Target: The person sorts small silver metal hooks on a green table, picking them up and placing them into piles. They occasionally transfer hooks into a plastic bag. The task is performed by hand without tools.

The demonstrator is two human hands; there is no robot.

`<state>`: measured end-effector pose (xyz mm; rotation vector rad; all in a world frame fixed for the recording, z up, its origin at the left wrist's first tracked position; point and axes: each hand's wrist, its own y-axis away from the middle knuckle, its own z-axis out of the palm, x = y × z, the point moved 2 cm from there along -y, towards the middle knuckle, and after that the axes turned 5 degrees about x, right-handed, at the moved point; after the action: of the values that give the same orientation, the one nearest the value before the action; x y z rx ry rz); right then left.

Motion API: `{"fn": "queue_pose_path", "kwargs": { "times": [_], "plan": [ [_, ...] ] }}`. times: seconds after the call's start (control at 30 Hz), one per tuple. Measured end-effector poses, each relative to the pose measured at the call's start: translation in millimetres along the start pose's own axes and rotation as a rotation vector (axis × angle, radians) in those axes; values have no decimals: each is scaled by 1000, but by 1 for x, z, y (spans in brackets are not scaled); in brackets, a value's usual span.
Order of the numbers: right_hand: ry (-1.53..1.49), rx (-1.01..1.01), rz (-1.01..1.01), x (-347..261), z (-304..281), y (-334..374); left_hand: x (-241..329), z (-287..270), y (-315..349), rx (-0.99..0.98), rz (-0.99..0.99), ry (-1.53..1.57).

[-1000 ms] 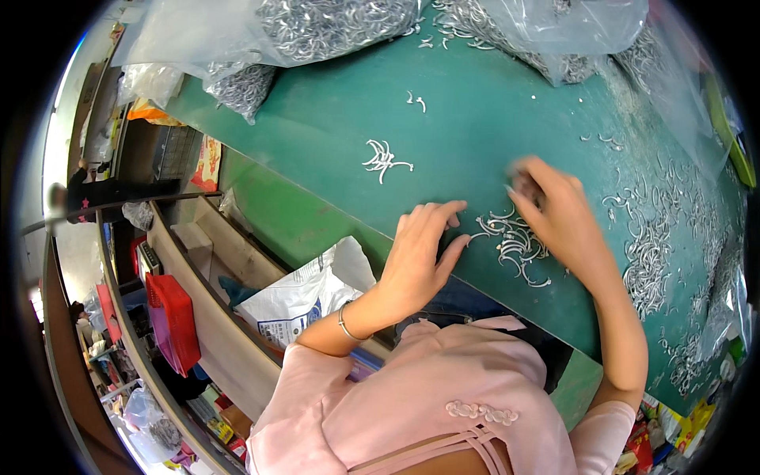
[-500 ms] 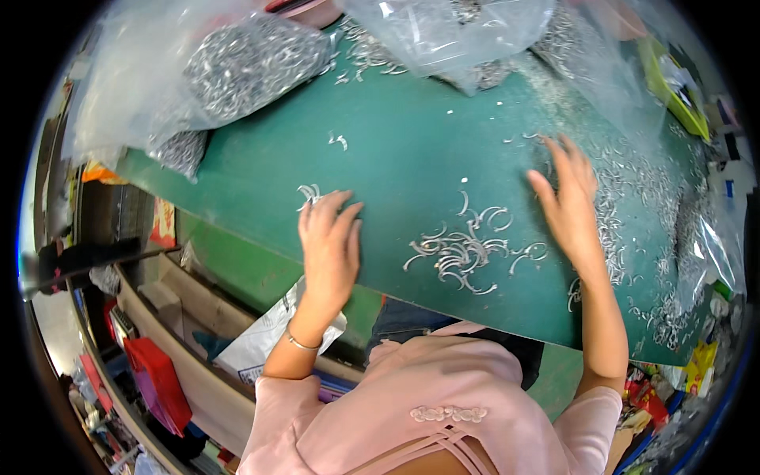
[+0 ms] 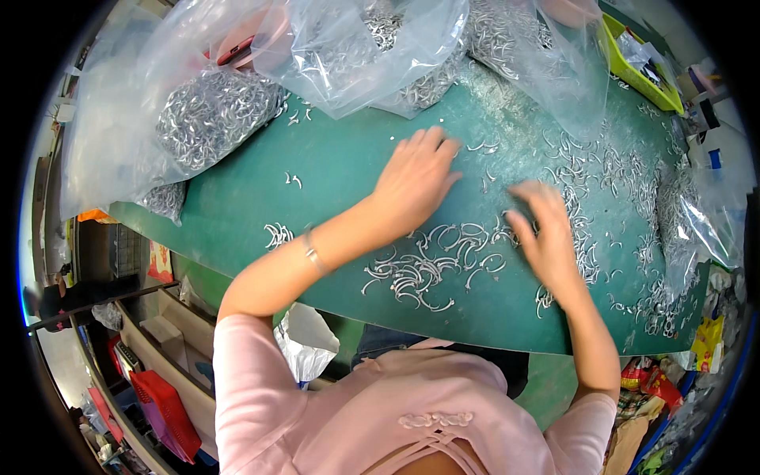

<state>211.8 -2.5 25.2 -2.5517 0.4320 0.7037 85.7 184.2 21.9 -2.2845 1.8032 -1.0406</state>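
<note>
Small silvery curved metal pieces lie across the green tabletop (image 3: 237, 202). My left hand (image 3: 416, 178) reaches across the middle, above a loose pile of curved metal pieces (image 3: 419, 273). Its fingers are loosely bent and a little blurred, with the thumb apart; no piece shows in it. Just right of that pile, my right hand (image 3: 548, 241) hovers low, thumb and fingers spread, beside a dense scatter of pieces (image 3: 586, 178). A few pieces lie by its thumb. Off to the left sits a small cluster of pieces (image 3: 277, 235), under my left forearm's far side.
Clear plastic bags full of such pieces stand along the back: a left bag (image 3: 214, 115), a middle bag (image 3: 388, 67), a right bag (image 3: 507, 39). Another bag (image 3: 685, 222) lies at the right edge. A yellow-green basket (image 3: 633, 71) stands far right. Shelving (image 3: 182, 340) is lower left.
My left hand has moved right and farther out, from the small left cluster to beyond the central pile. My right hand has come nearer to that pile, which now spreads wider.
</note>
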Motion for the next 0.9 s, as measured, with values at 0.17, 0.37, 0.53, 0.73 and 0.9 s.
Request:
{"fn": "queue_pose_path", "kwargs": {
  "times": [0.17, 0.37, 0.53, 0.73, 0.9],
  "plan": [
    [20, -29, -4, 30, 29, -67, -16, 39, -8, -44, -26, 31],
    [197, -105, -175, 29, 28, -68, -11, 26, 2, -41, -120, 293],
    [143, -77, -144, 34, 23, -62, -11, 20, 1, -16, -111, 343],
    [-328, -241, 133, -9, 24, -56, -23, -36, 39, 46, -283, 257],
    [-448, -417, -30, -53, 65, -76, -62, -75, 90, 187, -346, -66]
  ]
}}
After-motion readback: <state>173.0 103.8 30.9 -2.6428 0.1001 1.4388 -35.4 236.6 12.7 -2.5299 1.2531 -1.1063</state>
